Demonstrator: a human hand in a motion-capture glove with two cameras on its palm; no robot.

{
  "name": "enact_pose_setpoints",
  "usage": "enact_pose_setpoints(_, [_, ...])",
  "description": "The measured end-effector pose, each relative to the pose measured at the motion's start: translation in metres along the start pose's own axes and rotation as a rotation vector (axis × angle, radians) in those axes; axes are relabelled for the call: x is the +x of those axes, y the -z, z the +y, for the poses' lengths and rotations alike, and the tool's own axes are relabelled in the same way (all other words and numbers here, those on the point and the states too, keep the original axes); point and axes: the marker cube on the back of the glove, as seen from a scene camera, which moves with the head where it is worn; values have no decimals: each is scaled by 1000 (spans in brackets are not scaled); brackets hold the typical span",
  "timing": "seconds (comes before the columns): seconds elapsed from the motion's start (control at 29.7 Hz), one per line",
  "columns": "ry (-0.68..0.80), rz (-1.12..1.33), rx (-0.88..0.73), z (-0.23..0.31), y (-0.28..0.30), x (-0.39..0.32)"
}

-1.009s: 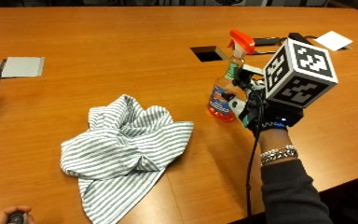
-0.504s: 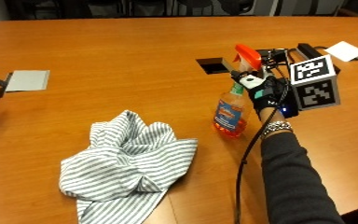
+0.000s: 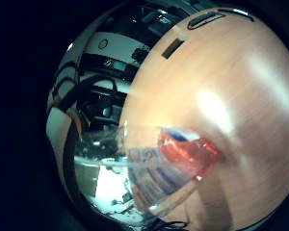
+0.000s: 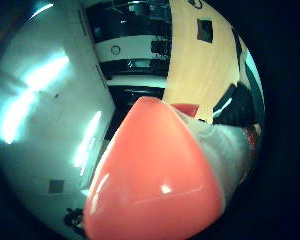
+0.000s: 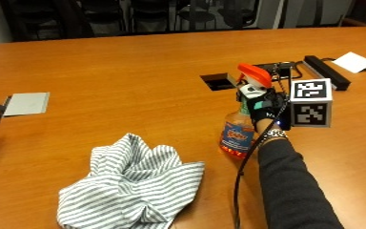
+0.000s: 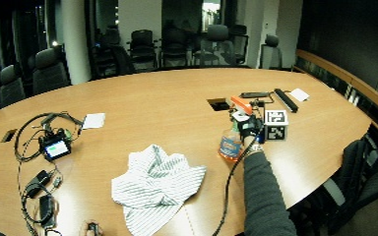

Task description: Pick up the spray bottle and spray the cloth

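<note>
Above wooden table (image 5: 126,76), fingers (image 5: 254,106) clamped round clear plastic spray bottle (image 5: 238,135), rumpled striped cloth (image 5: 132,183) nearby

Big oval wooden conference table (image 5: 119,71), warm orange-brown top w/ a raised darker rim round the far edge. Near the front edge a crumpled grey-and-white striped cloth (image 5: 129,188) lies in a heap. To its left, further back, a flat pale grey card (image 5: 25,103) sits by a cable end. Mid-table there's a dark rectangular cutout (image 5: 216,81). Beyond it, toward the far right: a long black bar (image 5: 326,71), a small dark device (image 6: 254,94) and a white paper sheet (image 5: 353,61), near each other. At the left end a tangle of black cables around a small lit-screen device (image 6: 54,147), more black gear nearer the front edge.
</note>
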Motion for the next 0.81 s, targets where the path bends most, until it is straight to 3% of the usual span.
enact_pose_setpoints(0.17, [53, 25, 127, -2, 1, -8])
enact_pose_setpoints(0.34, [14, 40, 83, 3, -19, 18])
enact_pose_setpoints(0.57, [140, 230, -139, 10, -22, -8])
enact_pose_setpoints(0.81, [404, 679, -470, 37, -35, -94])
